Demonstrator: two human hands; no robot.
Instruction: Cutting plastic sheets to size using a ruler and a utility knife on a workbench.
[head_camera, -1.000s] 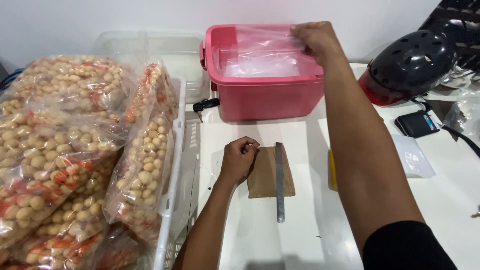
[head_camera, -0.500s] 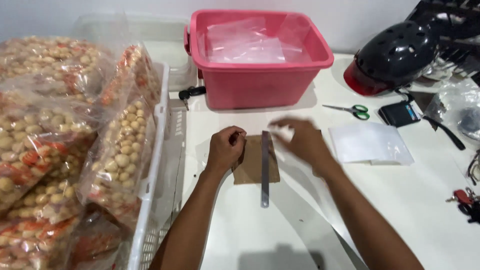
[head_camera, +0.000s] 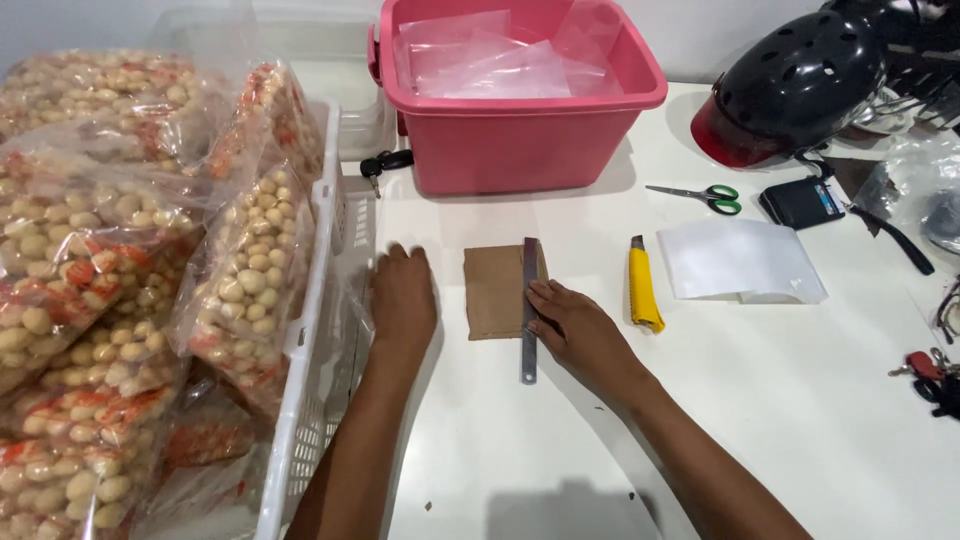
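On the white table (head_camera: 780, 420), both hands are now lying low and flat, where a second ago the right hand (head_camera: 580, 335) was reaching up into the pink plastic tub (head_camera: 520, 150) among the clear bags; it is now resting open-fingered beside the steel ruler (head_camera: 528, 310), fingertips touching its edge, gripping nothing. The ruler is lying straight across the right side of the brown cardboard piece (head_camera: 497, 290), a thin matte rectangle. The left hand (head_camera: 402, 300) is pressing palm-down, unclenched, on the table just left of the cardboard, against a crinkled clear film by the white slotted basket (head_camera: 320, 330). That basket is holding glossy bags of pale round snacks (head_camera: 240, 290). Lying near the right hand is a yellow utility knife (head_camera: 643, 290), untouched, with green-handled scissors (head_camera: 700, 195) farther back.
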